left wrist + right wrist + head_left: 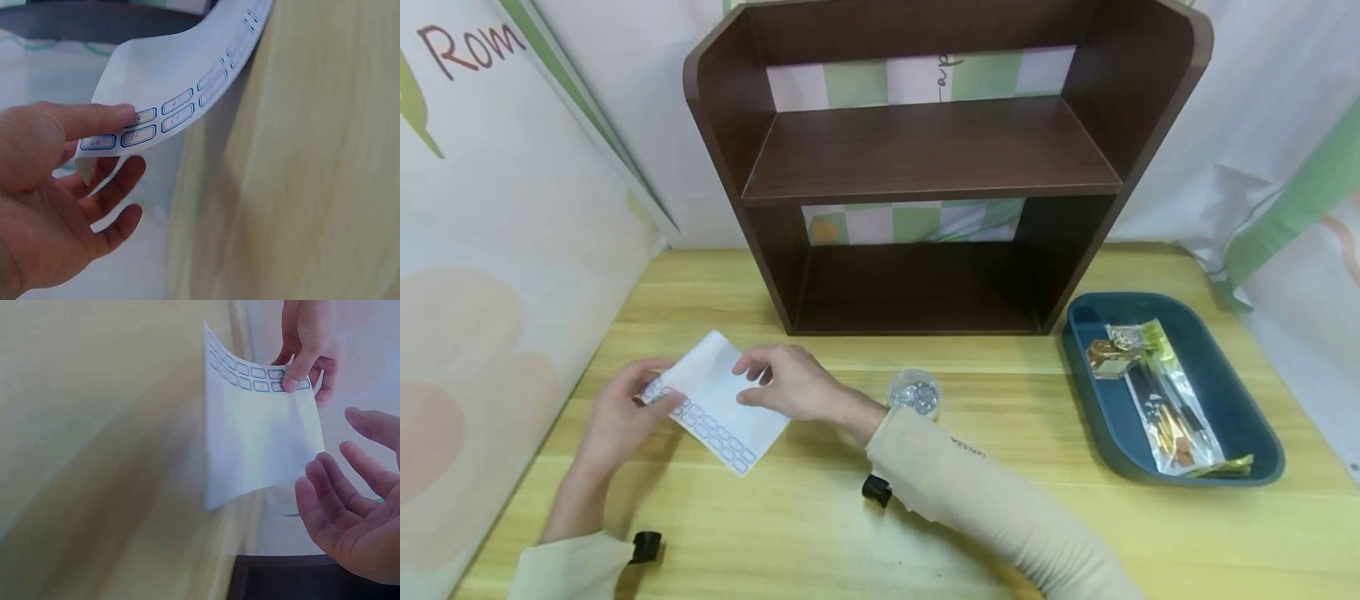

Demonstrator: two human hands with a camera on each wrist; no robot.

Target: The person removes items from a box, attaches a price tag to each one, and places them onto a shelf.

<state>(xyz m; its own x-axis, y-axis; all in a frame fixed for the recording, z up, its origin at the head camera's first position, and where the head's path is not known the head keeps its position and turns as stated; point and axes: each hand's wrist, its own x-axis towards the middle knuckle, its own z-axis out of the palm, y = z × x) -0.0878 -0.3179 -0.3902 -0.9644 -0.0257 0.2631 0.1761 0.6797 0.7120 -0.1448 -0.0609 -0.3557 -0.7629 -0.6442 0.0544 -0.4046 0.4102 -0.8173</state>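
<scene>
I record a smooth, curling white sheet (706, 385) left of the right hand (793, 383), which stands wide, fingers bent; the left hand (623, 412) pinches it near one corner; blue-framed rectangular labels (715, 433) line one edge, markings illegible to me; right of both hands, a sleeve (985, 492) partly hides a clear round cup (916, 390).

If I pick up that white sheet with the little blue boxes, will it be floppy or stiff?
The white sheet is probably bendy, because it curves in both wrist views. It's likely light too, since it looks thin and the left hand pinches it near one corner. Being so thin, it might crease if squeezed.
</scene>
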